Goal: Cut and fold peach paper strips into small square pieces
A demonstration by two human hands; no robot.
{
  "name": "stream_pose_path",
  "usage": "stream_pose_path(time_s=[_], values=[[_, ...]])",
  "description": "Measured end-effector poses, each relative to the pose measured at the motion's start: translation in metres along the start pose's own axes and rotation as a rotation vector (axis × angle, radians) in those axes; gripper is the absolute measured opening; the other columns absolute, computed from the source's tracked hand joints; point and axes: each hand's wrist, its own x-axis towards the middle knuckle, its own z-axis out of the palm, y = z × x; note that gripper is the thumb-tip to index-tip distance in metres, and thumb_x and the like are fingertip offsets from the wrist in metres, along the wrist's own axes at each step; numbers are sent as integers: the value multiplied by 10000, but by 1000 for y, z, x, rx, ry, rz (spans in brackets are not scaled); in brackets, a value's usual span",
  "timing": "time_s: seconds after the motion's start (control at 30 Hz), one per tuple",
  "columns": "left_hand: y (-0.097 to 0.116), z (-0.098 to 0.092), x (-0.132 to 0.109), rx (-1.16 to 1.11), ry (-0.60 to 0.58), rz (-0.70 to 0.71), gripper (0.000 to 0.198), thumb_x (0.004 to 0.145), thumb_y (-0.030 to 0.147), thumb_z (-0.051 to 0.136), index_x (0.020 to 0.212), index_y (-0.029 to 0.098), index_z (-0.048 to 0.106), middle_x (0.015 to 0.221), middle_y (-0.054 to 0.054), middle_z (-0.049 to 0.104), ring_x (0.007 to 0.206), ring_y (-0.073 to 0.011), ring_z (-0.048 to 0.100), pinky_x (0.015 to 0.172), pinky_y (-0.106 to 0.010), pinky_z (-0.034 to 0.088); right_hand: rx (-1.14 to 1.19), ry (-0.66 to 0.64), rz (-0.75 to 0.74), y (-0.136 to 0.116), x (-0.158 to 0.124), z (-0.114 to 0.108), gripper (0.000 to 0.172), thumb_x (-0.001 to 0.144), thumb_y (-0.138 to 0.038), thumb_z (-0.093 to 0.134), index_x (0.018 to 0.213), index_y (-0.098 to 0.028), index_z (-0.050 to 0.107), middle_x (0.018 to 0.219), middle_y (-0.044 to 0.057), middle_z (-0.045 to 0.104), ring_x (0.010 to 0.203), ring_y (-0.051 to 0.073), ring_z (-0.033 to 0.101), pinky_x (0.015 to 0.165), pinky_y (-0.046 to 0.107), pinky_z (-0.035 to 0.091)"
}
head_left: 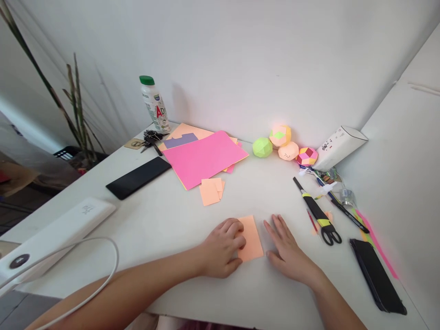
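Observation:
A pale orange square of paper (251,239) lies flat on the white table, near its front edge. Over the left side of this square rests my left hand (223,247), its fingers curled and pressed on the sheet. My right hand (288,254) lies on the tabletop just right of the paper, fingers stretched out and holding nothing. Behind them are several smaller pale orange paper pieces (210,191), partly overlapping. Farther back, a large pink sheet (206,156) covers other coloured sheets.
Faceted paper balls (262,147) sit by the wall, beside a white box (340,147). At right are scissors (318,213), pens and a black case (378,277). On the left are a phone (138,178), keys (151,137), a bottle (156,107) and a white corded device (62,233).

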Motion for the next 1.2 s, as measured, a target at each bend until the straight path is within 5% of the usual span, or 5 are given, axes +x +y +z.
stream_pose_path(time_s=[0.13,0.37,0.7,0.97,1.2], values=[[-2,2,-1,3,18,23,229,729,284,625,913,211,512,1176,-94,467,1172,-314,404,982,-473,392,38,118,-104,-1,0,-3,671,910,-313,499,1511,-257,207,1606,84,48,1464,296,38,1114,547,307],[-5,6,-1,52,84,83,262,738,358,626,912,197,516,1114,-105,490,1128,-308,414,1021,-484,360,-61,358,-662,-27,11,-4,278,879,-122,508,1123,-142,638,1221,133,647,1265,257,510,1051,456,464],[-5,10,1,40,143,103,308,717,417,657,872,185,528,1088,-109,521,1097,-303,434,1003,-473,384,-225,537,-732,-32,12,2,197,878,-51,508,988,-72,670,978,159,723,1056,259,655,883,376,581],[-6,11,2,36,187,127,261,724,350,660,867,171,534,1031,-96,531,1055,-288,455,975,-467,410,-39,388,-678,-30,13,-5,242,841,-139,534,1062,-132,630,1086,115,681,1088,221,614,906,362,563],[-3,8,3,43,192,143,330,696,368,683,917,174,534,1004,-89,537,997,-284,483,958,-502,428,-96,523,-670,-36,15,1,265,878,-65,479,1087,-131,628,1002,112,714,987,221,666,790,345,599]])
